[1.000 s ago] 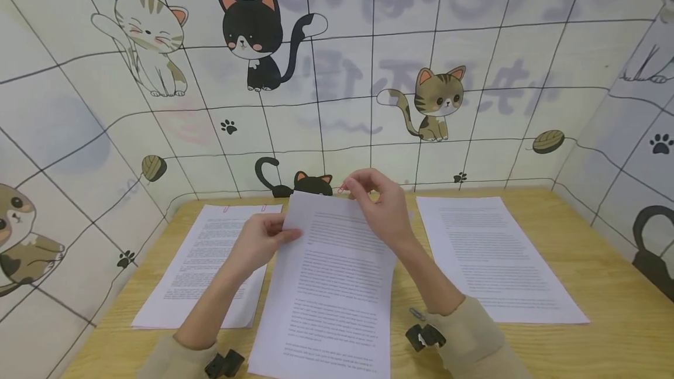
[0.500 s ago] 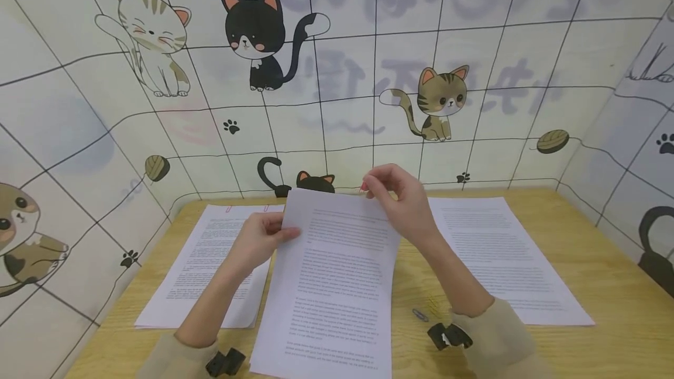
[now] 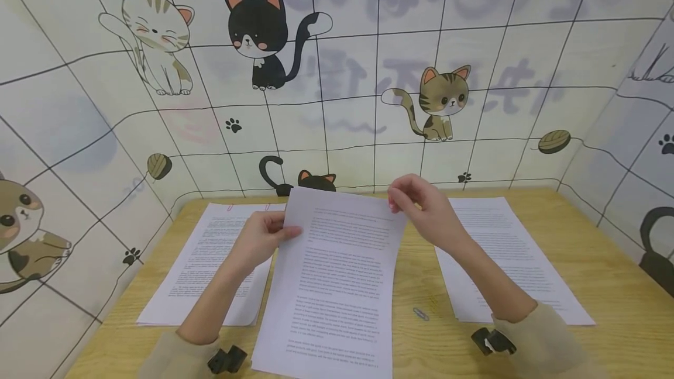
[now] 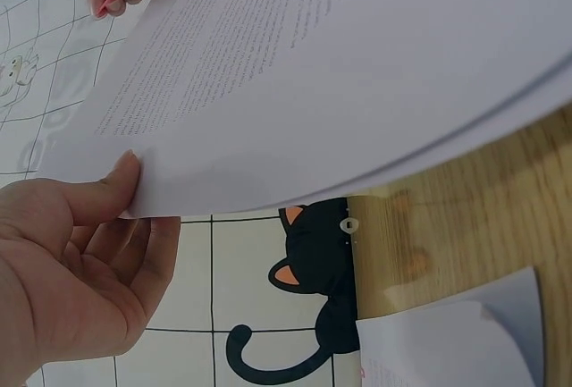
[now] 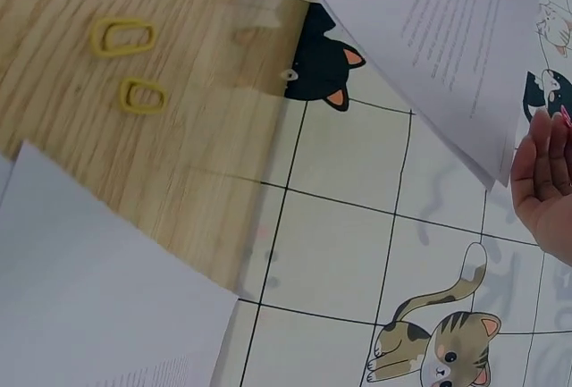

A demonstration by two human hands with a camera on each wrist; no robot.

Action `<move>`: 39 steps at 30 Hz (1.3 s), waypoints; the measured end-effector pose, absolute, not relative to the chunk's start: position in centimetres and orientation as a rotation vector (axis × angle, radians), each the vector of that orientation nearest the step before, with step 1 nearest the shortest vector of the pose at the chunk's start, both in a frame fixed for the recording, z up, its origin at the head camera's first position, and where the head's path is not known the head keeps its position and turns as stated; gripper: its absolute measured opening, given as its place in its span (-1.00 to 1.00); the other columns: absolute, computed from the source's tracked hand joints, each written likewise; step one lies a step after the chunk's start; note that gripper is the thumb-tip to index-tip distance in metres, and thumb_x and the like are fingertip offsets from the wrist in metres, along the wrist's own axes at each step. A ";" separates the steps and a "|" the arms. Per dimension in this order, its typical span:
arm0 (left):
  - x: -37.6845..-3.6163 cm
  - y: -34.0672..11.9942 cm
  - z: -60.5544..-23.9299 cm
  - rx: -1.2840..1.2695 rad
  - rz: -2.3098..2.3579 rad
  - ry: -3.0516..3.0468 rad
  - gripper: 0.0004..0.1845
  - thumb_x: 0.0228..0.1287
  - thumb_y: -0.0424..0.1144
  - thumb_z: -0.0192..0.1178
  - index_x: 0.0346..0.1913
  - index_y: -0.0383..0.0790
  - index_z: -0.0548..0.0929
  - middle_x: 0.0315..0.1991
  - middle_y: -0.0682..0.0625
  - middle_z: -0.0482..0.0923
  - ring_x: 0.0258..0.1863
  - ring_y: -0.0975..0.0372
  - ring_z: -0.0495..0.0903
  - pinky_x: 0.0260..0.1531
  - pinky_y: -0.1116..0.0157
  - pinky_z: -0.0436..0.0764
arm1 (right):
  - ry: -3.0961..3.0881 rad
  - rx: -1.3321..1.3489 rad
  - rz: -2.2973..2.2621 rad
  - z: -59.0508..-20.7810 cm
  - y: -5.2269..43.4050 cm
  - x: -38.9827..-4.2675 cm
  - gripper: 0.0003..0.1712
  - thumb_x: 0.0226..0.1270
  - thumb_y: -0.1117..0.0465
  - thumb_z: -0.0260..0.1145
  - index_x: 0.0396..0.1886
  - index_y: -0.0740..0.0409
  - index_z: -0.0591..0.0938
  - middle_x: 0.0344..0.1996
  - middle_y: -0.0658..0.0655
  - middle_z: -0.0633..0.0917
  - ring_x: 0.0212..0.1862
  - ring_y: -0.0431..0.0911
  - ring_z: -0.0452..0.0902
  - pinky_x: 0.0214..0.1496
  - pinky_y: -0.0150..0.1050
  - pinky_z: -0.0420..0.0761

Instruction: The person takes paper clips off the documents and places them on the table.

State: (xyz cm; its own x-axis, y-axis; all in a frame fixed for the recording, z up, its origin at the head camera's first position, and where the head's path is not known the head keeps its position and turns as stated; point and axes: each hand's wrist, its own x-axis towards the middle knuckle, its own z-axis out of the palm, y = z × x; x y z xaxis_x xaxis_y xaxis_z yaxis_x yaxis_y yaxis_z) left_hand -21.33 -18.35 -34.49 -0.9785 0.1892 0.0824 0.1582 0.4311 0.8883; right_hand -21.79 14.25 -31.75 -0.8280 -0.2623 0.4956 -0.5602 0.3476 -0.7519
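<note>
A stack of printed white sheets is lifted at its far end over the wooden desk. My left hand grips its left edge, thumb on top and fingers under. My right hand is at the stack's top right corner and pinches a small pink paper clip. The left wrist view shows that clip in the fingertips just off the paper's edge. In the right wrist view my right hand sits a little apart from the sheet corner.
A clipped pile of printed sheets lies at the left, with pink clips on its top edge. Another pile lies at the right. A silver clip and two yellow clips lie loose on the desk. Cat-patterned walls enclose it.
My right hand has slid with the pink clip from the middle of the stack's top edge to its right corner. The left hand keeps its hold.
</note>
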 end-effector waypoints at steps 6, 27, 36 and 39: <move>-21.4 -18.4 -34.6 0.313 1.630 2.632 -0.73 0.32 -0.38 0.33 0.06 -0.32 0.73 -0.23 -0.09 0.76 -0.28 0.15 0.69 -0.19 0.25 0.59 | -2.359 0.738 1.461 -32.4 16.0 -21.8 -0.85 0.55 0.21 0.22 -0.11 0.24 0.59 -0.37 0.12 0.63 -0.29 -0.04 0.62 -0.11 -0.29 0.66; -21.6 -18.5 -34.8 0.273 1.634 2.627 -0.70 0.33 -0.40 0.32 0.10 -0.32 0.71 -0.20 -0.09 0.76 -0.24 0.14 0.69 -0.14 0.25 0.57 | -2.562 0.793 1.319 -33.7 19.4 -20.6 -0.96 0.51 0.31 0.24 -0.19 0.19 0.61 -0.40 0.09 0.66 -0.34 -0.14 0.61 -0.22 -0.32 0.64; -21.7 -18.6 -34.9 0.279 1.654 2.611 -0.70 0.32 -0.40 0.32 0.10 -0.34 0.71 -0.20 -0.10 0.76 -0.24 0.14 0.69 -0.15 0.26 0.58 | -2.697 0.857 1.201 -34.4 20.4 -19.4 -0.96 0.48 0.28 0.29 -0.18 0.05 0.61 -0.39 -0.01 0.65 -0.34 -0.19 0.58 -0.25 -0.32 0.59; -21.8 -18.6 -34.9 0.277 1.661 2.605 -0.69 0.32 -0.40 0.32 0.11 -0.34 0.71 -0.20 -0.11 0.76 -0.24 0.14 0.70 -0.16 0.27 0.59 | -2.716 0.936 1.174 -34.8 20.6 -19.0 -0.93 0.45 0.30 0.32 -0.19 0.03 0.62 -0.39 -0.06 0.67 -0.35 -0.22 0.59 -0.26 -0.32 0.59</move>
State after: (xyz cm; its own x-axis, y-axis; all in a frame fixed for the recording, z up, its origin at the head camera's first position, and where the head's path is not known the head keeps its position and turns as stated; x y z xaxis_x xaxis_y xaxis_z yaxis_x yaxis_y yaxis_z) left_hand -21.75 -18.62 -34.92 -0.9832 0.1716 0.0622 0.1287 0.4108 0.9026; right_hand -19.01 20.61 -34.83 -0.8174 -0.5133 0.2615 -0.5421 0.5319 -0.6505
